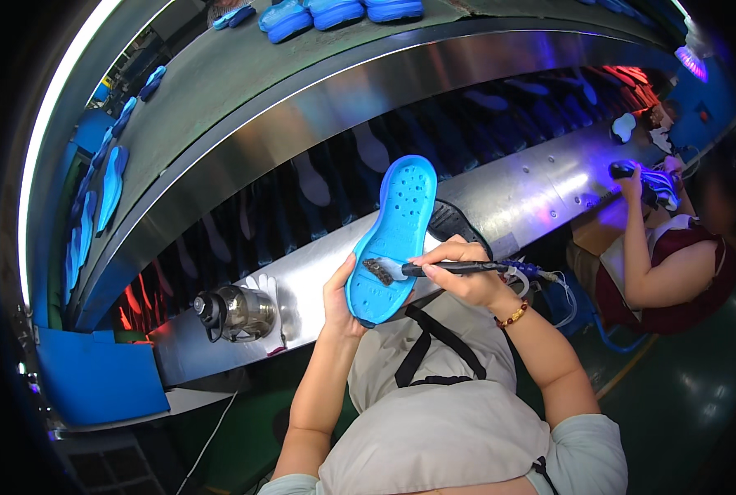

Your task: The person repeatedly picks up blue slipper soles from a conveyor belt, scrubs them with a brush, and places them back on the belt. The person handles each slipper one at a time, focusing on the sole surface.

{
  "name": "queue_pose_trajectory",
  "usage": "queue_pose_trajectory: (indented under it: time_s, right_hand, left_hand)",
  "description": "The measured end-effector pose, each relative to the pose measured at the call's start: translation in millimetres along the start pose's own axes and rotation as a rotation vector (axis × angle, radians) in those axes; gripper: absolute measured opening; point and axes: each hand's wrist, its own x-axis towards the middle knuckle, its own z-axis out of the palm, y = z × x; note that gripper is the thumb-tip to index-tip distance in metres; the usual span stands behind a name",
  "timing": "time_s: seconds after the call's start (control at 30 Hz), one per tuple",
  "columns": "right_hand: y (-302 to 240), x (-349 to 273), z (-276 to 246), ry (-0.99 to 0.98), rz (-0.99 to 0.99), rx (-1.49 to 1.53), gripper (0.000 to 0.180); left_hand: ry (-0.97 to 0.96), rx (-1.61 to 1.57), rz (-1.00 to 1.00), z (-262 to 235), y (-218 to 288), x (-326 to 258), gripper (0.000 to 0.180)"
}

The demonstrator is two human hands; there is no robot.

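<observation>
— Holding the bright blue foam shoe sole with round holes [393, 239] upright in our left hand [337, 299], are we? Where does it sit?

— Over our lap, just in front of the long steel bench [508, 198]. Our left fingers are wrapped round its lower edge at the heel, thumb along the side, so the sole is clamped from below and to the left.

— And its long axis?

— It runs from the heel at lower left up to the toe at upper right, tilted away from us.

— What about our right hand [463, 272]?

— Its fingers are pinched on a thin black-handled brush [434, 268], held like a pen. The handle lies nearly level, its tip pointing left, and the bristles touch a dark smear on the heel half of the sole.

— So the sole lies left of the right fingers?

— Yes, directly left, brush crossing its long axis. The right hand is nearer the smear; the left only steadies.

— Anything else close?

— A small metal pot with a black handle [234, 312] stands on the bench to our left, and another person [673, 264] works on the right.
</observation>
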Motion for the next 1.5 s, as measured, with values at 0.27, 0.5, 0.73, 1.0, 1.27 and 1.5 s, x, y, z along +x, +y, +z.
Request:
queue_pose_trajectory:
  time_s: [0.27,0.5,0.73,1.0,1.27,1.5]
  right_hand:
    - [25,15,-1,0.246,-0.109,-0.327,0.012]
    - [15,22,20,0.177,-0.147,-0.428,0.025]
    - [-27,-17,-4,-0.187,0.245,0.307,0.023]
    - [3,-42,-24,0.449,0.422,0.735,0.034]
    - [30,-51,-23,0.531,0.518,0.821,0.030]
    - [38,-59,-22,0.513,0.604,0.937,0.029]
  left_hand:
    - [0.029,-0.076,-0.022,-1,-9,2,0.052]
    - [-0.044,-0.033,-0.009,-1,-15,2,0.053]
    - [0.045,0.233,0.108,-28,18,-15,0.057]
    - [-0.457,0.104,0.605,28,208,-23,0.060]
    - [-0.005,-0.061,0.778,89,237,56,0.066]
    - [0.621,1.414,1.278,131,264,184,0.071]
